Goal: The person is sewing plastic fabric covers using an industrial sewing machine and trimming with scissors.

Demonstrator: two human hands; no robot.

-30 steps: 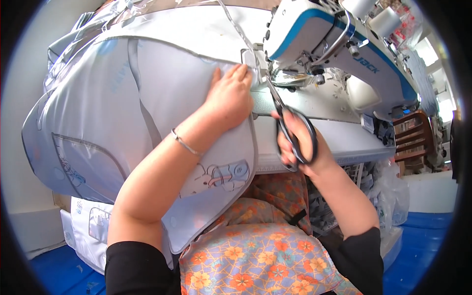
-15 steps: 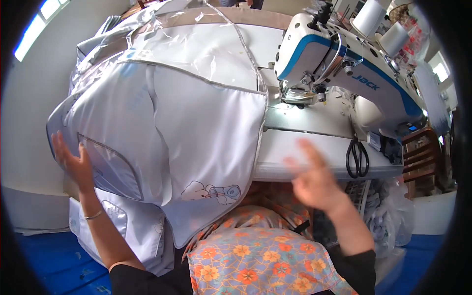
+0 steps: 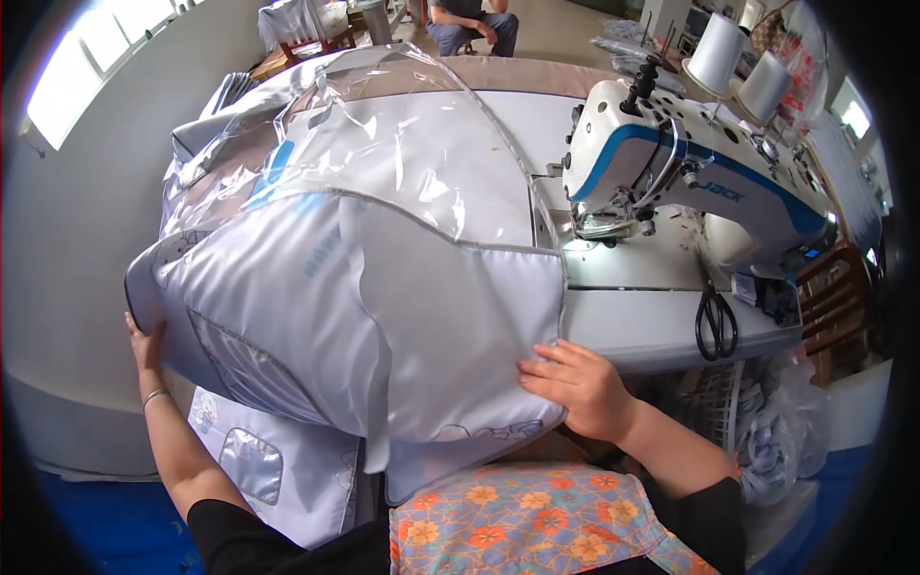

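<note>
A large white quilted fabric piece [image 3: 383, 287] with a clear plastic panel [image 3: 383, 144] lies over the sewing table and hangs off its near edge. My left hand [image 3: 146, 347] presses against the fabric's far left edge, fingers up. My right hand [image 3: 575, 383] grips the fabric's lower right corner at the table's front. Black scissors [image 3: 716, 321] lie on the table to the right, apart from both hands.
A white and blue sewing machine [image 3: 690, 172] stands at the right, with two white thread cones [image 3: 738, 67] behind it. More white fabric pieces [image 3: 259, 460] hang at lower left. A seated person [image 3: 465, 19] is at the far top. Bagged material [image 3: 776, 431] sits at lower right.
One second ago my right hand held the scissors and my left lay on the fabric. The scissors were set down on the table; both hands moved to the fabric's edges.
</note>
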